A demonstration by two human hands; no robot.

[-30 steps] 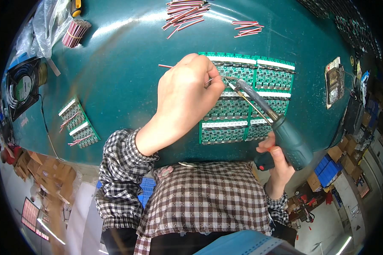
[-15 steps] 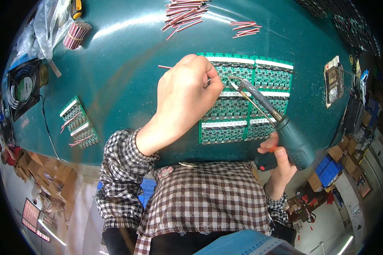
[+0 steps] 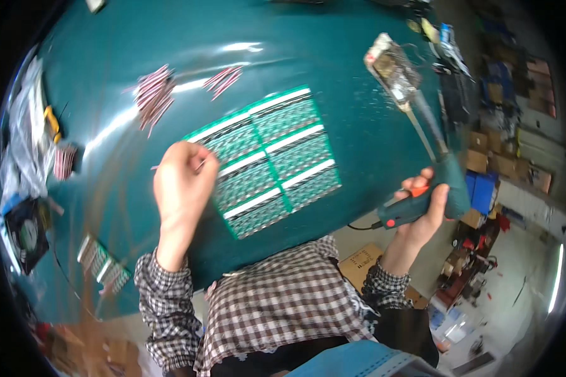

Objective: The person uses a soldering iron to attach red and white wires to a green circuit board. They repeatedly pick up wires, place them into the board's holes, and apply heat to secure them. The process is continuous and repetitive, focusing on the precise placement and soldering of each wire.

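Your green desk [image 3: 339, 63] filled most of the frame. On it, at the centre, lay the circuit board panel [image 3: 270, 163], set at a slant, its green sections in two columns crossed by white strips. The soldering gun [image 3: 451, 182] stood out at the right of the frame, its long nozzle pointing to the upper left. A clear plastic bag [image 3: 25, 138] lay crumpled along the left edge. Your right hand [image 3: 419, 231], lower right, was closed around the gun's grip, fingers by the orange trigger. Your left hand [image 3: 183, 179], left of centre, was curled with thumb and fingertips pinched on a thin wire, just beside the panel's left edge. A black fan [image 3: 26, 235] sat at the lower left. At the upper right was a pale-edged metal block [image 3: 393, 66]; the nozzle's tip reached it, though you couldn't tell whether they touched. A smaller board [image 3: 104, 267] lay lower left. Red-and-white wires made a large pile [image 3: 154, 94] at the upper left, a tied bundle [image 3: 64, 162] farther left and a small pile [image 3: 222, 80] above the panel. Smallest was the pinched wire [image 3: 155, 168], one end showing left of your hand.
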